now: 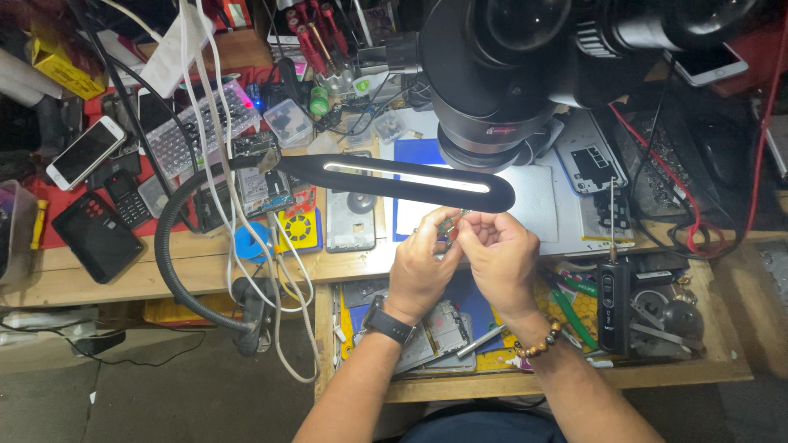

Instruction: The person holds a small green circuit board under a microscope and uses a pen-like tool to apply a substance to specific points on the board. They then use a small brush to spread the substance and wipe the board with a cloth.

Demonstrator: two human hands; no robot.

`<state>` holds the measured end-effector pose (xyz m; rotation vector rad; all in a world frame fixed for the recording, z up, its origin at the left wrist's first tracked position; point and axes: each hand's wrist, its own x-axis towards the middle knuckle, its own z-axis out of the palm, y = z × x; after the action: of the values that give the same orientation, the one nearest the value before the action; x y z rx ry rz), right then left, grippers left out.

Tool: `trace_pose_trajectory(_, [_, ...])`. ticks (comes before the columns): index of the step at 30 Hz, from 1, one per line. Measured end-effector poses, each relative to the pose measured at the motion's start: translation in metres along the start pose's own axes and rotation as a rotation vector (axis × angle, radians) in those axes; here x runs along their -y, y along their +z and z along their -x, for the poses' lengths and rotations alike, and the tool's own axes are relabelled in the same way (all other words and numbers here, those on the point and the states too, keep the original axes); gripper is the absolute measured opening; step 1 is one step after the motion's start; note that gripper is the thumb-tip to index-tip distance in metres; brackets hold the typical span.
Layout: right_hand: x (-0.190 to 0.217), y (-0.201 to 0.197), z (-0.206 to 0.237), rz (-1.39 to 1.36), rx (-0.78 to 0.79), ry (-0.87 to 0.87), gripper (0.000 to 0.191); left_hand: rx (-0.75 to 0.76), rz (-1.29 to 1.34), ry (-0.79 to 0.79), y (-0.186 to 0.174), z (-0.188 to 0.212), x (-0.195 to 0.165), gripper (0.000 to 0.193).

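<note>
A small greenish part (450, 223) sits pinched between the fingertips of both my hands, held up just under the tip of the lamp bar; it is too small for me to tell what it is. Far to the left of my hands a white phone (85, 152) lies on the red mat, with a black handset (98, 235) nearer to me. Closer in, the lamp's grey gooseneck (168, 271) curves up from the bench edge, and white cables (283, 271) hang down beside it. My left hand (420, 267) wears a black watch (388, 322) at the wrist, and its fingers are curled closed onto the part. The black lamp bar (402, 179) runs just above both hands, below the microscope head (501, 82). My right hand (502, 258) meets the left, fingers closed on the same part, a bead bracelet (538, 344) on its wrist. Just right of that wrist stands a black handheld tool (613, 303) in the open drawer (706, 369).
</note>
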<state>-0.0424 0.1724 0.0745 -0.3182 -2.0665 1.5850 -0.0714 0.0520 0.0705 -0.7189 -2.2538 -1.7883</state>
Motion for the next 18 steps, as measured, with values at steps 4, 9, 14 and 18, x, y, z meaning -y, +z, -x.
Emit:
trace_pose_trajectory(4, [0.001, 0.0, 0.0, 0.044, 0.0, -0.135, 0.008, 0.022, 0.023, -0.006, -0.002, 0.0, -0.001, 0.039])
trace_pose_trajectory(9, [0.005, -0.003, 0.0, 0.23, 0.009, -0.326, 0.011, 0.051, 0.055, -0.031, -0.003, -0.003, 0.001, 0.04])
trace_pose_trajectory(14, [0.007, -0.008, 0.0, 0.23, 0.066, -0.358, 0.011, 0.123, 0.32, -0.141, -0.009, -0.006, 0.005, 0.038])
trace_pose_trajectory(18, [0.007, -0.016, -0.001, 0.21, 0.111, -0.355, 0.01, 0.2, 0.415, -0.125, -0.014, -0.009, 0.01, 0.039])
